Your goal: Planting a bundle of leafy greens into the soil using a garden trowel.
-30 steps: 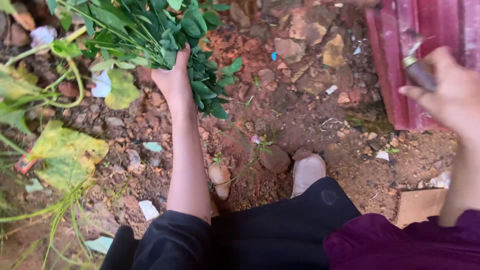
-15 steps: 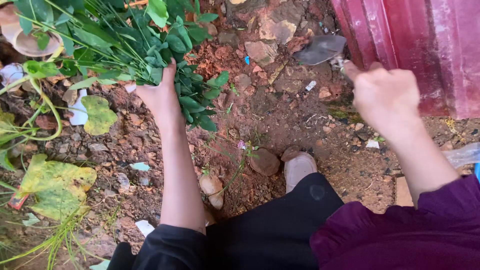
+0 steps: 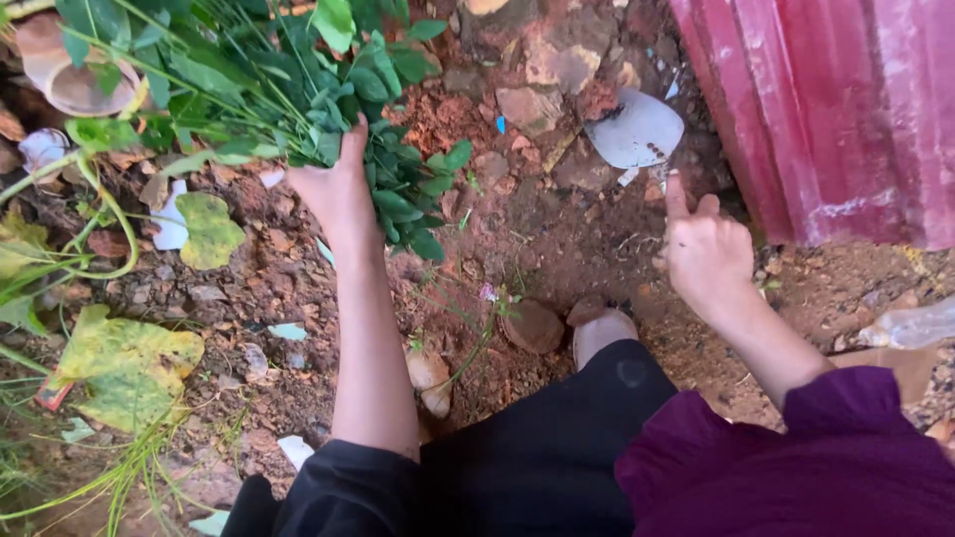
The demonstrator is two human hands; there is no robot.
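Observation:
My left hand (image 3: 338,189) grips a bunch of green leafy stems (image 3: 298,89) and holds it aside at the upper left, above reddish stony soil (image 3: 517,239). My right hand (image 3: 706,249) is closed around the handle of a small metal trowel (image 3: 637,129); its pale, soil-flecked blade points away from me and rests on the ground next to a red corrugated metal sheet (image 3: 826,109). My forefinger lies stretched along the handle. My dark trousers and a light shoe (image 3: 597,333) show at the bottom.
Yellowing leaves (image 3: 119,358) and grass cover the left side. Loose stones (image 3: 532,323), bits of litter and a clear plastic bottle (image 3: 910,323) lie on the soil. A round pale dish (image 3: 75,85) sits under the foliage at the upper left.
My right hand swung the trowel from the far right, in front of the red sheet, down and leftwards until the blade reached the soil. My left hand kept its hold on the stems.

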